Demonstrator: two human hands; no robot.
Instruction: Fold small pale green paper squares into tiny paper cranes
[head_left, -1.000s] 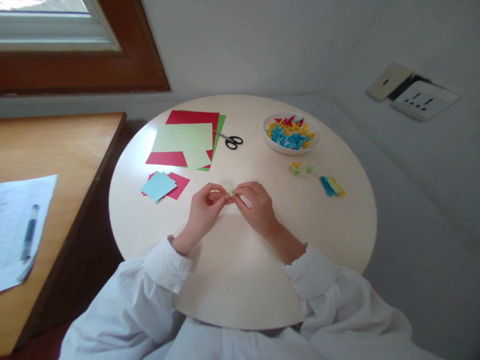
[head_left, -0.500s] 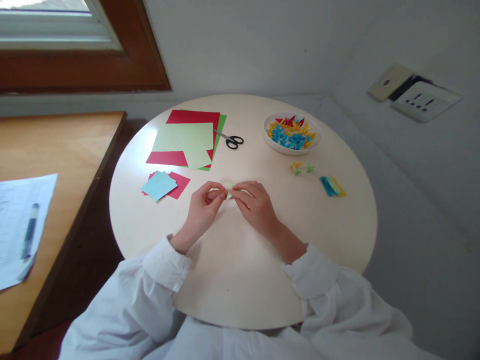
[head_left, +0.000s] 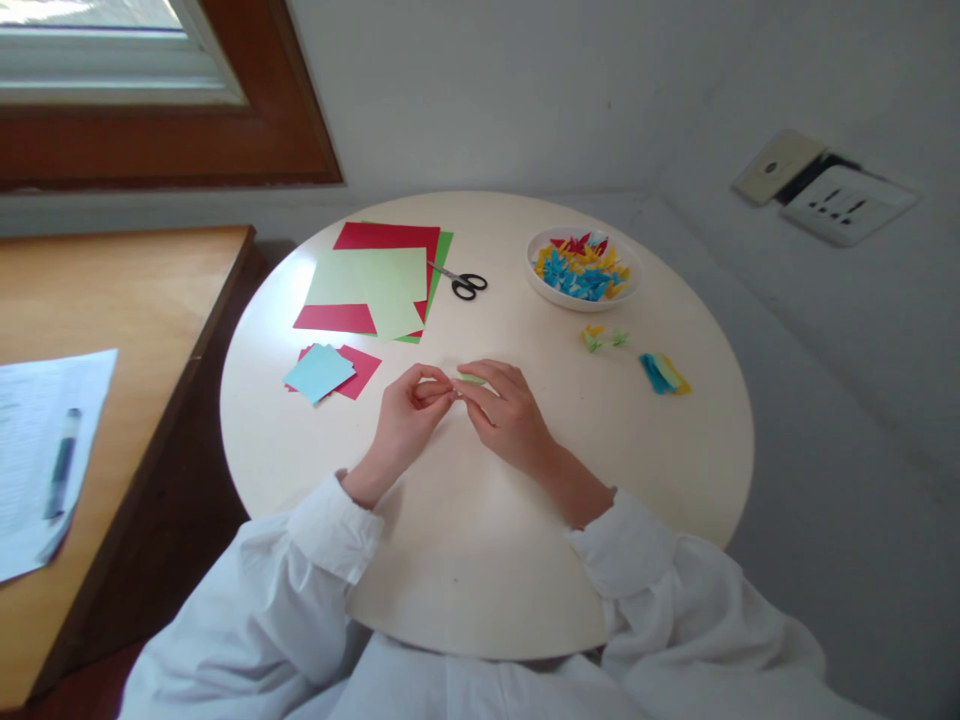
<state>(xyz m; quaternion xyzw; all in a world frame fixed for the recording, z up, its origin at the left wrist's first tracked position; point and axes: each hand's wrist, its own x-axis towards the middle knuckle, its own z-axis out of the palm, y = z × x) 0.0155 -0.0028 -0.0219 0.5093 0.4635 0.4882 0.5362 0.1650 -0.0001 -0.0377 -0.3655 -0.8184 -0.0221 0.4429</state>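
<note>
Over the middle of the round white table (head_left: 480, 560), my left hand (head_left: 409, 415) and my right hand (head_left: 514, 415) meet at the fingertips. Between them is a small piece of light green paper (head_left: 471, 378), mostly covered by the fingers of my right hand. Both hands are closed in a pinch on it; its folds are too small to make out. To the left of my left hand lies a stack of light blue squares (head_left: 321, 372) over red squares (head_left: 364, 370). Beyond my right hand are small folded green and yellow paper pieces (head_left: 592, 338).
A white bowl (head_left: 551, 298) holds red, yellow and blue folded papers at the back right. Black-handled scissors (head_left: 466, 288) lie beside large light green sheets (head_left: 367, 272) and red sheets (head_left: 390, 236). Blue and yellow paper pieces (head_left: 664, 374) lie at right. A wooden desk (head_left: 150, 270) stands left.
The light green paper has turned between my fingertips and now shows behind my right fingers instead of upright between the hands. My right fingers have shifted slightly; my left hand stays nearly still.
</note>
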